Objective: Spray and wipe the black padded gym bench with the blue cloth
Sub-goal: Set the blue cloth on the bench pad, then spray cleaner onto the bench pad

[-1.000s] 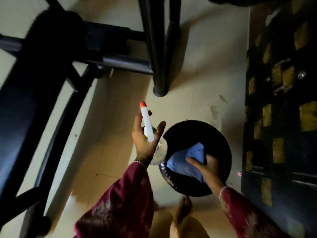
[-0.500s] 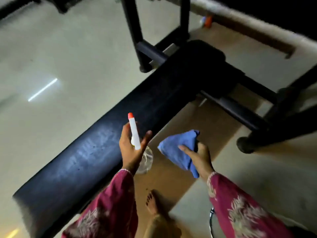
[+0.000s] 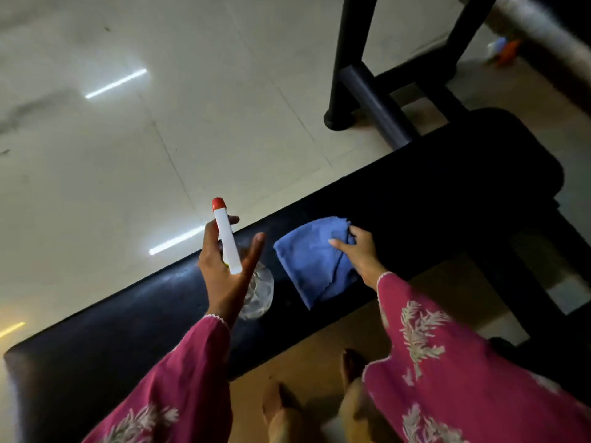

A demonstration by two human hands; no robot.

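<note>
Nearest the camera, two bare feet (image 3: 281, 407) are seen on the brownish floor just beside the near long edge of the black padded gym bench (image 3: 128, 330). Two pink sleeves (image 3: 425, 362) with pale leaf embroidery are stretched forward over that edge.

The spray bottle (image 3: 227, 243) is held in the left hand (image 3: 224, 273): the fingers are curled round its neck, the thumb is stuck out to the right, and the white head with its red nozzle is pointed away from the person. The clear body of the bottle is seen below the palm, above the middle of the pad.

To its right, the blue cloth (image 3: 311, 263) is gripped by the right hand (image 3: 359, 255) at its far right corner, with the thumb laid across the fabric. The cloth is folded, and its lower tip is pointed toward the near edge of the pad (whether it is pressed onto the pad or held just above it cannot be told).

Beyond the bench's far end, black frame legs (image 3: 343, 59) are planted on the pale tiled floor (image 3: 192, 107), where strips of light are reflected. A small orange and white object (image 3: 503, 49), too blurred to name, is seen on the floor at the top right.
</note>
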